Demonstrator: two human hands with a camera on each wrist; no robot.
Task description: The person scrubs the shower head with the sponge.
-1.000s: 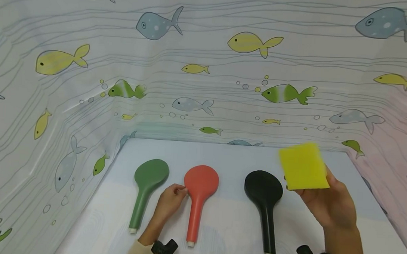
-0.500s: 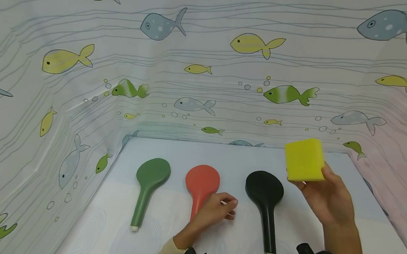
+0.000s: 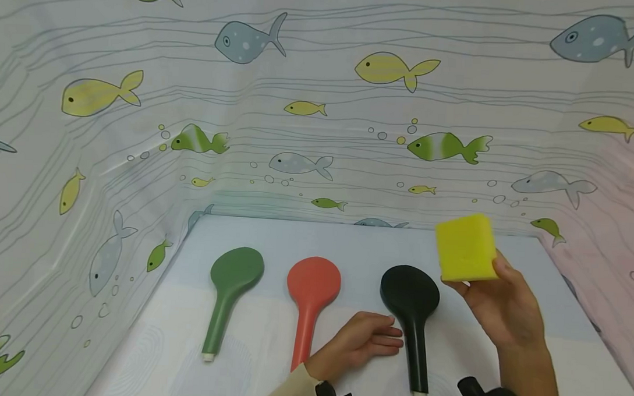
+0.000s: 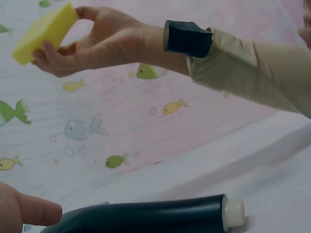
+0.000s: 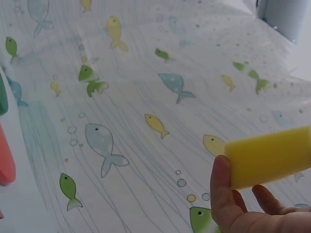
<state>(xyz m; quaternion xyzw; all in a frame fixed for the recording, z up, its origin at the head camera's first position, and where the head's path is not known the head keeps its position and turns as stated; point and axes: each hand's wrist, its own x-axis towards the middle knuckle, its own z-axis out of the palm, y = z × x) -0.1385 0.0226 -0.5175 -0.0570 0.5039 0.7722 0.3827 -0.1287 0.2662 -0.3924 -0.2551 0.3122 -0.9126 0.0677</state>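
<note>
A: What is in the right hand (image 3: pixel 507 312)?

B: A yellow rectangular foam sponge (image 3: pixel 465 248), pinched between thumb and fingers and held up in the air, above the table and just right of the black plastic shower head (image 3: pixel 411 309). The wrist view shows the thumb on one face and the fingers behind it.

A: And the left hand (image 3: pixel 361 342)?

B: It lies low over the white table (image 3: pixel 273 237) between the coral-red plastic shower head (image 3: pixel 310 297) and the black one, fingers stretched out and relaxed, tips at the black handle. Whether they touch it, I cannot tell. It grips nothing.

A: So how far along does the work look?

B: Early, I judge. All three heads lie face down in a row, the dark green plastic shower head (image 3: pixel 230 288) on the left, well apart from both hands. The sponge touches none of them, so any wiping is not begun.

A: What is left?

B: Taking hold of the black head and bringing the sponge to it, as it seems.
</note>
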